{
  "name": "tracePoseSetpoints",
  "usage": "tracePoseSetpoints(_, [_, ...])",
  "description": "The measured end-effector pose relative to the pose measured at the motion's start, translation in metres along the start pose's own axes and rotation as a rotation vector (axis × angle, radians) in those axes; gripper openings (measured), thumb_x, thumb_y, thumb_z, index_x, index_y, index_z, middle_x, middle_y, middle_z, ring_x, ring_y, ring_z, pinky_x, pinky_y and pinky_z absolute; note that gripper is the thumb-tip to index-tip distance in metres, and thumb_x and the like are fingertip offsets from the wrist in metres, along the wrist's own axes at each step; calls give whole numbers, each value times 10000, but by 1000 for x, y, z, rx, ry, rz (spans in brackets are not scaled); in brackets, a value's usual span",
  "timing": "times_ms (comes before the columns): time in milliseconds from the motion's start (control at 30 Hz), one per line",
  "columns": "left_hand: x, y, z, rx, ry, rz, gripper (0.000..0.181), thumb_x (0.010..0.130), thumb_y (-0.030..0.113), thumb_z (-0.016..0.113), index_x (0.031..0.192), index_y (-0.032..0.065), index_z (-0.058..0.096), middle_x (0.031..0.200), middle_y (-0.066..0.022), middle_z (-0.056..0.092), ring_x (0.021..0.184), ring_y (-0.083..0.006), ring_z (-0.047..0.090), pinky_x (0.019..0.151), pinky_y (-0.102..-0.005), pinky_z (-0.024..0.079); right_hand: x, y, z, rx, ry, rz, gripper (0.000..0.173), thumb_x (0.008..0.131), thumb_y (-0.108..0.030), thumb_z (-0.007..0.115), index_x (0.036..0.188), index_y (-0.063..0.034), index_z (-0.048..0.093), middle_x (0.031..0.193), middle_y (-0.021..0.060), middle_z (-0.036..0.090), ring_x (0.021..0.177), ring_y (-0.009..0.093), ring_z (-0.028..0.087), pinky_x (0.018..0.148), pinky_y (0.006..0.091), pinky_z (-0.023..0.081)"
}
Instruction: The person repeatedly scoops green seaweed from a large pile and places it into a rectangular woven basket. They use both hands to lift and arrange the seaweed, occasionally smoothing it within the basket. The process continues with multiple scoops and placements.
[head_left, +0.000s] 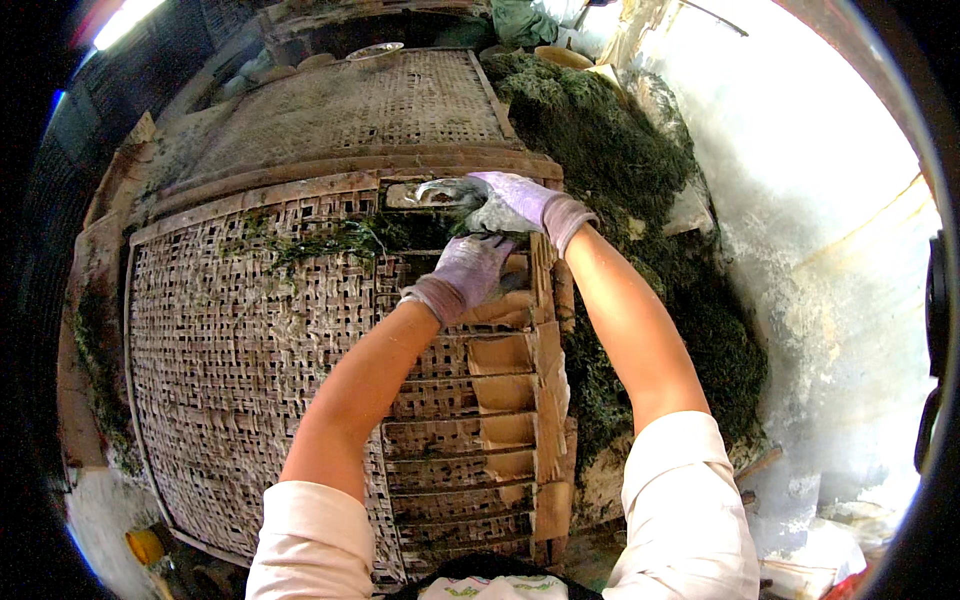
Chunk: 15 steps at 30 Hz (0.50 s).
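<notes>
Both my hands wear purplish knit gloves with greyish, worn coating. My left hand (472, 270) reaches into the slatted section of a woven bamboo tray (247, 352), its fingertips hidden in shadow beside the dark green strands. Just above it, my right hand (517, 202) bends down over the top slot, next to a shiny, clear or metallic thing (446, 193). Whether that thing is in my grip cannot be told. Dark green, moss-like strands (322, 244) trail leftward from my hands across the weave.
Thin dark slats (457, 420) divide the tray's right side, with tan pieces (506, 394) between them. A second woven tray (360, 105) lies beyond, with a metal bowl (375, 51) at its far edge. Dark green plant matter (600, 135) is heaped along the right, before a pale wall (810, 202).
</notes>
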<state>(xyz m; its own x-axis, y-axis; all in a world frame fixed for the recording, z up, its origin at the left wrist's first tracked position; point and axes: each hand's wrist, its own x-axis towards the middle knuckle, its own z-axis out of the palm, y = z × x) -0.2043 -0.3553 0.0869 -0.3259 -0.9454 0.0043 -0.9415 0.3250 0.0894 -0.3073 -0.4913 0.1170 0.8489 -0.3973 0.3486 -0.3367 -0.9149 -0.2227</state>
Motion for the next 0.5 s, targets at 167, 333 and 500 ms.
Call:
tracePoseSetpoints(167, [-46,-81,-57,-380,46,-112,737,642,144,690,1314,123,389,1249,-136,498,1055,-325,545,909,-387,440,-14,-13,-35,172,-250,430,328,747,-298,594,1013,-108,612,924,155,642,866,320,612,776,405,488])
tracePoseSetpoints(333, [-99,-136,-65,142,-10,-347,851,617,136,712,1361,122,299,1361,-151,363,1242,-346,350,1040,-442,318,-4,-98,16,-36,-56,122,574,661,-317,706,1151,-62,549,1149,163,561,1083,309,518,918,379,434])
tracePoseSetpoints(500, [-76,-194,-7,-112,188,-136,459,701,164,630,1146,96,542,1175,-123,542,1074,-295,522,919,-380,424,8,-130,70,-192,-96,-73,373,829,-113,468,1196,-53,497,1296,139,443,1199,300,427,1025,414,316])
